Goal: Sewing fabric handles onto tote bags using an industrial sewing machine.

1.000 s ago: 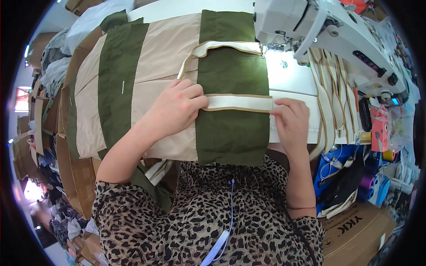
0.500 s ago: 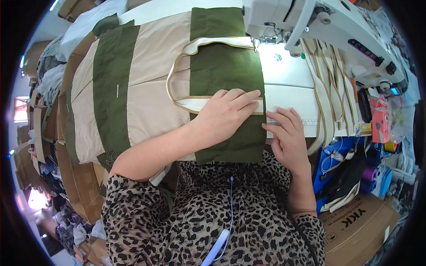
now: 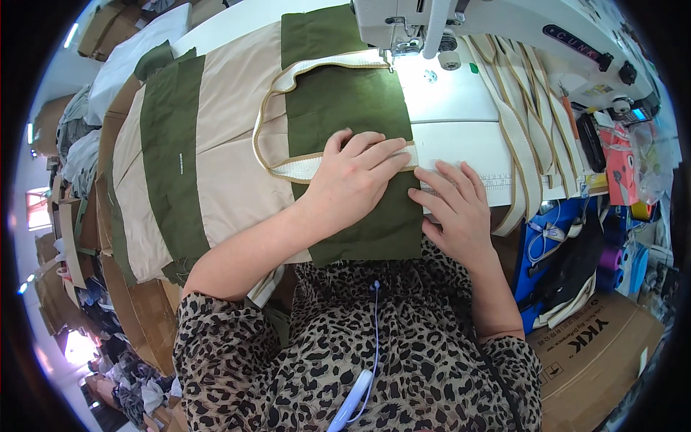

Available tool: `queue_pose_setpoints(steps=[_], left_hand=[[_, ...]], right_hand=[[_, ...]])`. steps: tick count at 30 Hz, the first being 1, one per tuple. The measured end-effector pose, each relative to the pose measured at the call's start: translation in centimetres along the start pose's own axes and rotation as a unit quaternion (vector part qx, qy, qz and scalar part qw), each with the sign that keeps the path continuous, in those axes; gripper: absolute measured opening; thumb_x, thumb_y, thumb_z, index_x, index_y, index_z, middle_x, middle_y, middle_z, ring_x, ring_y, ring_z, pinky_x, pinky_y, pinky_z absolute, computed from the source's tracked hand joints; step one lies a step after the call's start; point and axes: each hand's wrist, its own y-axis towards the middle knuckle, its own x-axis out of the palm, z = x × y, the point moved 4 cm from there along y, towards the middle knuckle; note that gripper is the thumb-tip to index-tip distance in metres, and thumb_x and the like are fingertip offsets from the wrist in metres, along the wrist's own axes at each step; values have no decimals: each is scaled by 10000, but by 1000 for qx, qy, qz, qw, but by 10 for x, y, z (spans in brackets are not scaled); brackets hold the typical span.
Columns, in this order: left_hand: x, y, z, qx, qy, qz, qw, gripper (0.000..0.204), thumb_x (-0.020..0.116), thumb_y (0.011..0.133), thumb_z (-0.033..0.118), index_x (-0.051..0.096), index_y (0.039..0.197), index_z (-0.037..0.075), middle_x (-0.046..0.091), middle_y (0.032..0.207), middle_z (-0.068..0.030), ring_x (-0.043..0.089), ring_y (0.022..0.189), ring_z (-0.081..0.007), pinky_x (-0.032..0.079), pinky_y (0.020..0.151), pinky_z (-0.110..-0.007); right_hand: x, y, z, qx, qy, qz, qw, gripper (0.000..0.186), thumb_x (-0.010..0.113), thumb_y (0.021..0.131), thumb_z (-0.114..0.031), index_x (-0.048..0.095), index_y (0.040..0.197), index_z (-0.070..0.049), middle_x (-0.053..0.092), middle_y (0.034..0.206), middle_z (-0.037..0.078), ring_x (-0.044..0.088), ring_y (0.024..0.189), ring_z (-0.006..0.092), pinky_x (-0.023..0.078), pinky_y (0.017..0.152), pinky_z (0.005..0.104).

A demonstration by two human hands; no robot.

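A fabric panel (image 3: 241,129) in beige and dark green stripes lies across the sewing table. On its rightmost green stripe, a cream webbing strap (image 3: 296,168) with tan edges forms a loop, its upper end under the presser foot of the white sewing machine (image 3: 391,54). My left hand (image 3: 356,173) rests on the strap's lower end with fingers stretched out and slightly apart, palm down. At the panel's right edge is my right hand (image 3: 457,212), fingers spread, the tips touching or just over the cloth's edge beside the strap end.
Several more webbing straps (image 3: 529,137) hang over the table right of the needle. A printed ruler scale (image 3: 497,181) runs along the table's front. Boxes, a blue holder (image 3: 536,277) and a large carton (image 3: 597,345) stand at the right; cardboard (image 3: 133,317) and cloth piles are at the left.
The whole view has shifted a little. My left fingers have spread slightly on the strap, and my right fingertips have come closer to the panel's edge. Panel and strap keep their arrangement.
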Motion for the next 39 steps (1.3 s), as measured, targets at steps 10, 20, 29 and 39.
queue_pose_setpoints(steps=[10,20,29,39], left_hand=[[3,7,-31,-34,39,1,999,368,695,858,94,689,1214,186,629,1347,6,525,1334,-289,369,1072,-685],[6,34,-71,-23,34,3,999,314,683,887,114,681,1192,186,630,1347,31,526,1340,-289,389,1051,-699],[5,34,-72,-24,31,11,999,306,686,876,95,681,1174,164,637,1338,15,534,1334,-292,396,1040,-706],[3,34,-73,-28,27,6,999,302,683,876,92,688,1168,167,645,1321,21,533,1335,-286,384,1050,-713]], right_hand=[[-6,31,-3,-6,11,-5,1000,303,738,776,-150,708,1078,-146,632,1242,-22,568,1148,216,307,1116,580],[8,52,9,-8,9,-30,999,326,729,780,-119,701,1101,-170,606,1297,-9,543,1195,219,301,1146,584],[9,53,11,-1,22,-21,1000,223,767,787,-155,750,1009,-173,628,1250,-34,553,1204,201,309,1153,551],[9,55,10,2,23,-21,1000,223,763,784,-148,750,1005,-179,627,1260,-34,557,1196,189,308,1153,544]])
